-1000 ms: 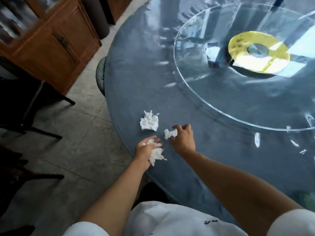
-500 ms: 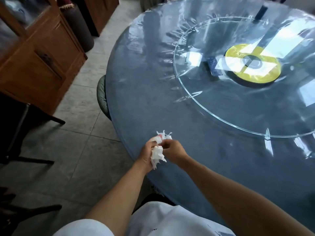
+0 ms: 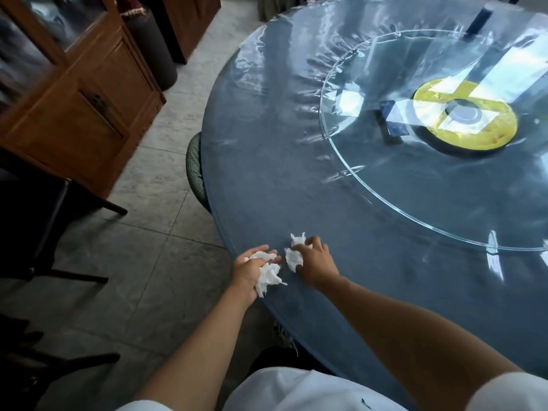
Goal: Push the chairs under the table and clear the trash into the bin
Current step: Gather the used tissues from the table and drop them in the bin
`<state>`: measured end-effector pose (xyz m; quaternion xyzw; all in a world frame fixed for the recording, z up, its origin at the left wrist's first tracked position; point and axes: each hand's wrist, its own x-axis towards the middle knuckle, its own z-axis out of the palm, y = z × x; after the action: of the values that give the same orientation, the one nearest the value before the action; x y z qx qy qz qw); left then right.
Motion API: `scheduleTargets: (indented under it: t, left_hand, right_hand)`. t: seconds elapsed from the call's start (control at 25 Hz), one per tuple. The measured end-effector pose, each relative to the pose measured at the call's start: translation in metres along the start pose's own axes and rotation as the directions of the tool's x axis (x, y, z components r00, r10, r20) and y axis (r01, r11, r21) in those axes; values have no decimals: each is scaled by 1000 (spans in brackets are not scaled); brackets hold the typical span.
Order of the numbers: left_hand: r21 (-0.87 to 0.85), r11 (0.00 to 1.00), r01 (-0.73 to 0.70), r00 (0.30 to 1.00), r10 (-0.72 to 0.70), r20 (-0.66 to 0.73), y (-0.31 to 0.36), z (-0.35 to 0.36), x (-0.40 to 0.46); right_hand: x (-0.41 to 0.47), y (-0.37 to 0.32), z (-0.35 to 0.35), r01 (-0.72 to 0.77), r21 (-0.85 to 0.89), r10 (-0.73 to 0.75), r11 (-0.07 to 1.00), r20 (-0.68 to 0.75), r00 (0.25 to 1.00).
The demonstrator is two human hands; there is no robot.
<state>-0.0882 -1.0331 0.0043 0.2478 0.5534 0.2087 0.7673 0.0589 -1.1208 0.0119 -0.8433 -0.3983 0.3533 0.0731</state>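
My left hand [image 3: 247, 272] sits at the near-left edge of the round blue table [image 3: 267, 161], palm up, with crumpled white tissue [image 3: 268, 275] in its half-curled fingers. Just to its right, my right hand [image 3: 315, 262] is closed over more crumpled white tissue [image 3: 293, 256], one tuft poking out beyond the fingers. The two hands are a few centimetres apart. A green cushioned chair [image 3: 194, 170] is tucked under the table's left edge, only its seat rim showing.
A glass turntable [image 3: 385, 209] with a yellow hub [image 3: 465, 117] covers the table's far right. A wooden cabinet [image 3: 77, 108] stands at left across the tiled floor [image 3: 142, 256]. Dark chair legs [image 3: 74, 277] reach in from the left. No bin is in view.
A second ago two tissue wads lay loose on the table. My right hand has gathered them, met my left hand, and the hands have now drawn slightly apart.
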Motion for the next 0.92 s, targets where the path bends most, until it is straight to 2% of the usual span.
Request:
scheduleTargets:
  t: [0.04,0.12,0.24,0.32,0.4,0.44,0.56,0.68,0.72,0.8,0.92]
  left_hand:
    - [6,1000,3,1000,-2,-9,-1,-2,0]
    - [31,999,9,1000,-8,-27,-2,-3,-1]
    - [61,998,9,1000,-8,-28,-5,2,-4]
    - [64,998,20,1000,-19,-3,-4,13,-9]
    - [45,997,63,993,-67,94,-5,31,-15]
    - [35,994,102,983,-106,149,-5,39,-17]
    - [118,981,152,959,-175,221,-9,78,-31]
    - [150,987,62,979,-90,184,-18,106,-34]
    - [169,985,32,986,-59,158,-22,112,-32]
    - [252,968,-11,991,-23,129,-33,129,-34]
    - [478,872,-107,991,56,120,-49,149,-40]
  right_hand:
    - [-2,3,4,24,-42,-23,999,26,999]
    - [-7,7,10,24,13,-24,1000,2,1000]
    - [-12,14,13,-116,277,121,954,0,993]
    - [-17,10,7,-184,531,199,827,29,979]
    - [-20,8,-2,-167,736,190,656,53,980]
    - [-23,5,-6,-141,775,154,615,58,986]
    - [-38,15,-25,-90,792,73,604,58,996]
    - [-48,42,-44,-127,896,46,426,119,992]
    - [-51,52,-50,-121,907,52,404,110,993]
    - [-59,75,-59,-69,888,131,454,10,991]
    - [-70,109,-68,-23,684,241,729,-225,944]
